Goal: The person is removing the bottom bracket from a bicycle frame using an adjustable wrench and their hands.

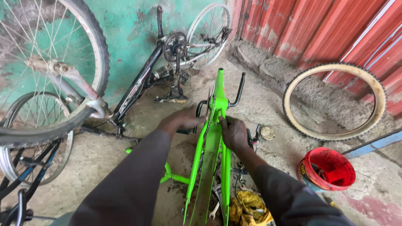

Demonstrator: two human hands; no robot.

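Green-painted steel filled the middle of the head view: a bright green bicycle frame (211,146) lay upside down on the rough concrete floor (104,155), running from the near edge toward the far wall, with black curved handlebars (238,90) at its far end. The left hand (181,120) rested on the left side of the frame's head end, fingers curled over a black grip there; how tightly it clasped could not be told. The right hand (234,133) pressed against the right side of the same green tubing, fingers wrapped over the tube just beside the left hand, closed on the frame. Dark sleeves covered both forearms.

Left of the hands, a black bicycle (144,79) leaned against the peeling turquoise wall (125,25), its chainring and a spoked silver wheel (209,33) at the far side. A large spoked wheel with a black knobby tyre (54,71) stood at the near left. To the right, a loose cream-walled tyre (335,100) leaned against the red corrugated metal sheeting (318,29). Near right, a red plastic bucket (328,169) sat on the floor, well apart from the frame. A yellow rag (249,209) and a silver spanner (213,211) lay just beside the frame's near end.
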